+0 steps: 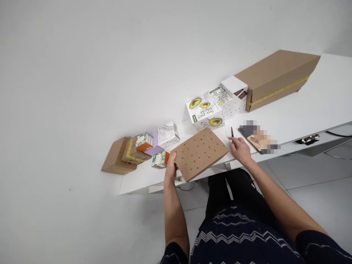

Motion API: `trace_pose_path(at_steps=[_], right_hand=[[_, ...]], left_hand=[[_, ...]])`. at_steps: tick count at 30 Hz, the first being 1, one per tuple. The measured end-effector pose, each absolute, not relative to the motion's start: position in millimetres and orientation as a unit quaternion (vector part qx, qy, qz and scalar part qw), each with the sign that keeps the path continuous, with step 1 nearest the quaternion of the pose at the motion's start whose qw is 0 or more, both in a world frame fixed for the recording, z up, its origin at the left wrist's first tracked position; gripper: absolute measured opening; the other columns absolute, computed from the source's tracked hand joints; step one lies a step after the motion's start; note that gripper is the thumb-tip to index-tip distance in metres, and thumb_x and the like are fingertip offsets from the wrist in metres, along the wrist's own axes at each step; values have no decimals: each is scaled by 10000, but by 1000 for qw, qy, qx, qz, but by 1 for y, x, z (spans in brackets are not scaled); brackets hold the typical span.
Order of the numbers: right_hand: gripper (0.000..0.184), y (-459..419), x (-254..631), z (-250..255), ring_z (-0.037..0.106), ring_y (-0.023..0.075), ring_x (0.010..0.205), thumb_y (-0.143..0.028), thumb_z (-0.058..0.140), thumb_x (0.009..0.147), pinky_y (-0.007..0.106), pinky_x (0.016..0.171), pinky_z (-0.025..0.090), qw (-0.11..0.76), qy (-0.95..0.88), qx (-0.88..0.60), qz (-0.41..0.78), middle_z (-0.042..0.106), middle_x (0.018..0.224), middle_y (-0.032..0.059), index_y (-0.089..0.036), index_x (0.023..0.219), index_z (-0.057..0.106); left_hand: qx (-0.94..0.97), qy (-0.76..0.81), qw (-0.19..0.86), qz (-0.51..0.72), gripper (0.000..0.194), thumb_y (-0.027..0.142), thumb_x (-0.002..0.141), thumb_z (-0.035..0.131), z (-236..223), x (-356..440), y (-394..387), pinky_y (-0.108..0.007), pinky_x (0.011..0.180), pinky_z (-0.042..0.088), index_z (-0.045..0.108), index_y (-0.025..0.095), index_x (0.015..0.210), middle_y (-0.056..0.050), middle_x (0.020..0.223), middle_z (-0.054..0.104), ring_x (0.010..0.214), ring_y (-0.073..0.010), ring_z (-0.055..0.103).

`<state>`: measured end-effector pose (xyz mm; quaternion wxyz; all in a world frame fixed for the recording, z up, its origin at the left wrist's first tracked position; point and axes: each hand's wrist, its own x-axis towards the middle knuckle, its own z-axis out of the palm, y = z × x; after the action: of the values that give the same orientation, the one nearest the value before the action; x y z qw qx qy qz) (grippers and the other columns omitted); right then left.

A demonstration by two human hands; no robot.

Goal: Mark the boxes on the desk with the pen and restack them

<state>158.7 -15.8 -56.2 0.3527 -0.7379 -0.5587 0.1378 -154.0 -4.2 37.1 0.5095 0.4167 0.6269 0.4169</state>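
Note:
My left hand (171, 167) grips the left edge of a flat brown cardboard piece (202, 154), its fingers partly hidden. Rows of small dark marks cover the cardboard's upper face, and it is tilted above the table's front edge. Between the fingers of my right hand (240, 150) is a dark pen (232, 132), just right of the cardboard and apart from it. A dark phone (249, 135), partly blurred out, lies to the right of that hand. Left of the cardboard stands a small orange and white box (158, 160), close to my left hand.
White boxes with avocado pictures (205, 110) stand along the wall, beside a white box (235, 86) and a long brown carton (277, 79). At the left are brown cartons (117, 156), a purple box (156, 143) and a speckled white box (167, 134). The white table (310, 106) is narrow.

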Motion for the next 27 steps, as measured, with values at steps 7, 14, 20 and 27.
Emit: trace_pose_path(at_steps=[7,14,20,27], right_hand=[[398,-15,161,-55,588,173,793,-256,377,867,267,699,425,354,-554,-733,172,588,929,62,-185,1117,678],[387,-19,160,-51,551,155,776,-219,386,863,252,604,381,298,-602,-724,157,551,961,51,-254,1108,683],[318,-28,160,-44,535,172,797,-194,341,855,268,642,413,373,-610,-671,194,514,899,60,-193,897,656],[309,-56,154,-7,544,186,761,-196,324,848,301,667,437,529,-527,-622,237,536,832,57,-202,809,631]], left_hand=[[457,618,482,421,557,628,866,373,0,-139,17,-364,927,475,526,271,1266,-71,1376,521,1256,-217,492],[518,566,400,501,856,511,742,632,-30,-142,-15,-334,1018,422,243,251,1459,-148,1516,310,1322,-233,432],[593,499,431,462,830,431,754,648,-22,-129,-36,-326,1077,373,258,246,1463,-92,1496,367,1362,-228,370],[519,579,462,427,432,405,841,451,4,-145,-31,-362,870,522,567,243,1225,-63,1216,628,1094,-224,594]])
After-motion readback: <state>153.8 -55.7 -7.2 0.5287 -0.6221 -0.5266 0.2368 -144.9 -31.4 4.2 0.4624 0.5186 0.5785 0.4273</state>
